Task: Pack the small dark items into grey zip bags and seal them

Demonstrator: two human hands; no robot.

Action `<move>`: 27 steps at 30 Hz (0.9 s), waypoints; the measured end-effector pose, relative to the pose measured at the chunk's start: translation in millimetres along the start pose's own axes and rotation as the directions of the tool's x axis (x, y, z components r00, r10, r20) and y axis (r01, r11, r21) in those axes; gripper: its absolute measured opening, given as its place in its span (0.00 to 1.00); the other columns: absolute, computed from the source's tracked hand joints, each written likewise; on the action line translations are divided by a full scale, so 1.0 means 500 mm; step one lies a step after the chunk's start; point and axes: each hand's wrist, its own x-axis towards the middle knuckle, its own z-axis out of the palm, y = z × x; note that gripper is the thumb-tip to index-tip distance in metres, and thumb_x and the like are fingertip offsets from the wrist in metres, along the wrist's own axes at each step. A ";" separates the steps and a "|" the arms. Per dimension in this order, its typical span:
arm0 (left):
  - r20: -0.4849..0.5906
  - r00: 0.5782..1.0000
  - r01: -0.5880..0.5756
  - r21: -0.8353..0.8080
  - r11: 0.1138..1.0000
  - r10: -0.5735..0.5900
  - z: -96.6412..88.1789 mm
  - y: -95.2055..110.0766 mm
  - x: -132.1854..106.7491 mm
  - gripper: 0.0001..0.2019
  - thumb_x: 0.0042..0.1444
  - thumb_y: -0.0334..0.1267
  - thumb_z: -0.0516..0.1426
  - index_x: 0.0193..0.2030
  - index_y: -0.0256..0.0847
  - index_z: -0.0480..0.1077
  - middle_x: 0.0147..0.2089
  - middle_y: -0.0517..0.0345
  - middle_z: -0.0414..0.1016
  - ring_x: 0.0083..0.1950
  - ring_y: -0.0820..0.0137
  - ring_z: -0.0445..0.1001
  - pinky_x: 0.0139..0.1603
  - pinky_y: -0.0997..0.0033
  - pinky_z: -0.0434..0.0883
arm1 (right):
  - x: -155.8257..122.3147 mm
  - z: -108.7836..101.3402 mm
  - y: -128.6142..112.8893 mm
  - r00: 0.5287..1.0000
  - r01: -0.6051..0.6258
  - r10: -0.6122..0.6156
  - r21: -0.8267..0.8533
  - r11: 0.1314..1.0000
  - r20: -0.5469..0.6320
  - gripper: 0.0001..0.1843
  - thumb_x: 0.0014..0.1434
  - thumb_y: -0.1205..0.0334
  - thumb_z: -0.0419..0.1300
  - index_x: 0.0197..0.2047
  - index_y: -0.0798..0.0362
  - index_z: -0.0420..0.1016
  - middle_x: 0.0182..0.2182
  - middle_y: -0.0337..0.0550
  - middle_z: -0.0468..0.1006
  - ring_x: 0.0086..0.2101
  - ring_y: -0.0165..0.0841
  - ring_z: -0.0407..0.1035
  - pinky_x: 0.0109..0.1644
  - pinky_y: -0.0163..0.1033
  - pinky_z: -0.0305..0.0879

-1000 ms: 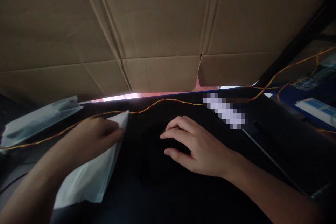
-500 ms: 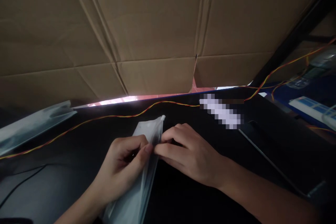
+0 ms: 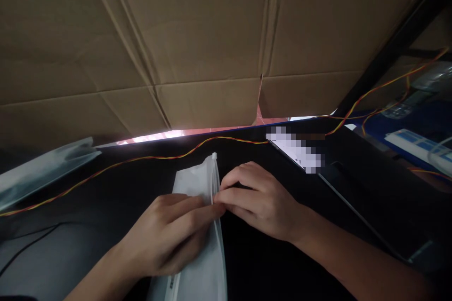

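A frosted, translucent flat plastic packet (image 3: 45, 167) lies at far left on the black tabletop (image 3: 130, 181); a twisted red-and-yellow wire (image 3: 155, 156) runs behind the hands; the left hand (image 3: 180, 228) lies across a frosted white plastic zip pouch (image 3: 192, 176), its thumb hidden, so I cannot tell whether its grip clamps; the pouch's long axis points away from the person, its small white slider (image 3: 214, 155) beyond both hands' fingertips, nearer the right; the right hand (image 3: 259, 200) has its grip together, pinching the zip edge.
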 end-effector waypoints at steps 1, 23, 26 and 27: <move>0.004 1.000 -0.005 0.023 1.000 0.005 -0.001 -0.001 0.000 0.22 0.63 0.20 0.52 0.60 0.40 0.68 0.33 0.62 0.73 0.26 0.71 0.68 0.27 0.69 0.64 | -0.002 0.001 0.001 1.000 -0.001 0.001 0.014 1.000 -0.004 0.10 0.77 0.66 0.59 0.44 0.54 0.83 0.39 0.43 0.83 0.38 0.31 0.76 0.44 0.41 0.73; -0.086 0.989 0.120 -0.034 0.992 -0.123 -0.039 -0.017 -0.011 0.14 0.61 0.18 0.53 0.39 0.42 0.72 0.44 0.55 0.75 0.38 0.70 0.75 0.35 0.69 0.73 | -0.018 -0.005 0.058 0.966 -0.109 0.159 -0.239 0.965 0.202 0.12 0.71 0.70 0.59 0.38 0.52 0.82 0.36 0.41 0.72 0.34 0.33 0.65 0.39 0.41 0.64; -0.008 0.992 0.124 0.074 0.989 -0.124 -0.027 -0.015 -0.010 0.17 0.61 0.18 0.53 0.44 0.44 0.76 0.46 0.54 0.74 0.39 0.70 0.74 0.36 0.70 0.72 | -0.016 -0.008 0.055 0.972 -0.095 0.146 -0.260 0.961 0.183 0.11 0.71 0.71 0.59 0.38 0.53 0.82 0.36 0.42 0.73 0.34 0.33 0.64 0.40 0.41 0.64; -0.015 0.993 0.122 0.090 0.988 -0.121 -0.025 -0.013 -0.010 0.18 0.61 0.19 0.53 0.47 0.45 0.76 0.49 0.53 0.75 0.41 0.69 0.76 0.39 0.69 0.74 | -0.015 -0.010 0.053 0.975 -0.087 0.135 -0.258 0.962 0.175 0.11 0.71 0.71 0.59 0.39 0.53 0.82 0.36 0.42 0.74 0.34 0.34 0.65 0.40 0.41 0.64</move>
